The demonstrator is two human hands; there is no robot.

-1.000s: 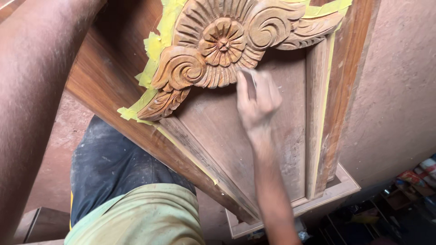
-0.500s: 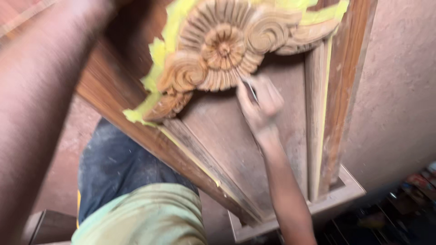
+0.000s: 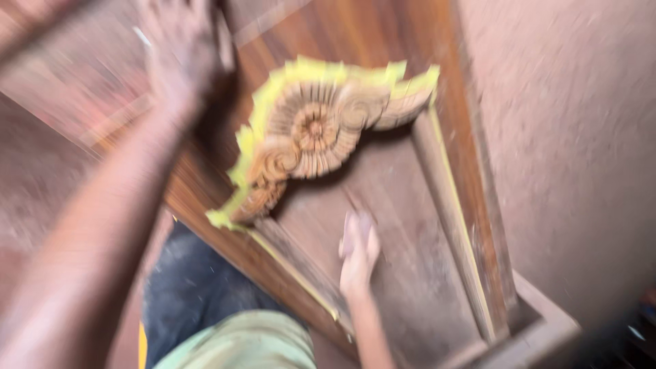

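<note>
The view is motion-blurred. A brown wooden door-like piece [image 3: 471, 205] leans against my legs, and its carved floral ornament [image 3: 318, 133] is edged with yellow masking tape [image 3: 256, 130]. My right hand [image 3: 359, 253] lies flat on the recessed panel [image 3: 403, 273] below the carving, fingers pressed over a small dark sanding piece [image 3: 355, 229]. At the top left my left hand [image 3: 181, 48] rests on the upper part of the wooden piece. Blur hides whether it grips.
A rough plastered wall [image 3: 567, 137] rises at the right, close behind the frame. My dark trousers [image 3: 195, 287] and green shirt [image 3: 239, 342] fill the bottom left. The frame's lower corner [image 3: 540, 328] juts out at the bottom right.
The view has swung and blurred, so the carving looks smaller and lower. My right hand has slid down the panel, away from the carving. My left hand has come into view at the top.
</note>
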